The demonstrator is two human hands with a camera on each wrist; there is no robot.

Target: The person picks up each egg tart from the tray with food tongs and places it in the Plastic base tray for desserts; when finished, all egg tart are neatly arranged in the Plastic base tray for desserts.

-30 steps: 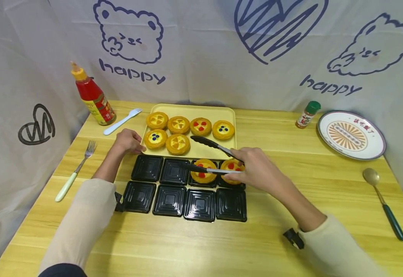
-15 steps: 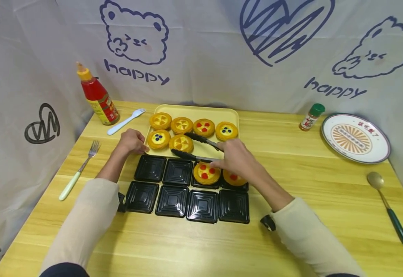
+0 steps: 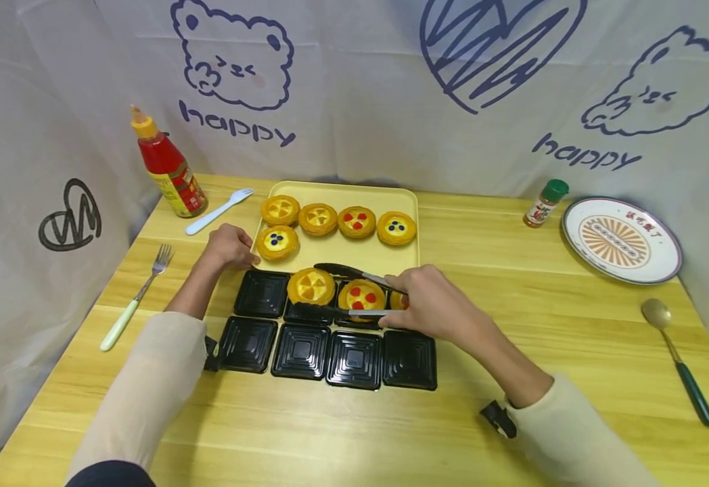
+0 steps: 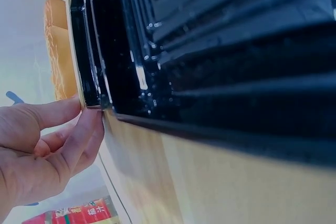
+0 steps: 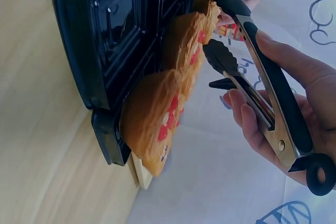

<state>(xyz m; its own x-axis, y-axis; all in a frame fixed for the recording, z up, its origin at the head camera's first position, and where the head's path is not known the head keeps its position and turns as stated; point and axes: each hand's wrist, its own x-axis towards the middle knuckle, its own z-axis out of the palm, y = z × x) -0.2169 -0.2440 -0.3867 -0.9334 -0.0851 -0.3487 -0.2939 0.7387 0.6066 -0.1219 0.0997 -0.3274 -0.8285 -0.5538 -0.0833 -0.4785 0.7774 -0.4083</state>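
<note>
My right hand [image 3: 433, 297] grips black-and-silver tongs [image 3: 369, 313], whose arms are spread along either side of a tart with yellow fruit wedges [image 3: 311, 287]. That tart sits at the second back compartment of the black compartment tray [image 3: 301, 352]. To its right are a red-topped tart [image 3: 361, 298] and another red-topped one, mostly hidden by my right hand. With thumb and fingers, my left hand [image 3: 229, 246] pinches the near left corner of the cream tray [image 3: 357, 257], beside the black tray's edge. Several tarts, such as the blueberry tart [image 3: 277, 242], lie on the cream tray.
At the back left stand a red sauce bottle [image 3: 174, 176] and a pale blue fork [image 3: 217, 212]. A metal fork [image 3: 138, 294] lies left of my arm. To the right are a green-capped shaker [image 3: 545, 203], a white plate [image 3: 622, 240] and a spoon [image 3: 677, 358].
The tongs have gone to the cream tray and come back toward me with the yellow-wedge tart, now at the black tray's second back compartment. My left hand stays at the corner.
</note>
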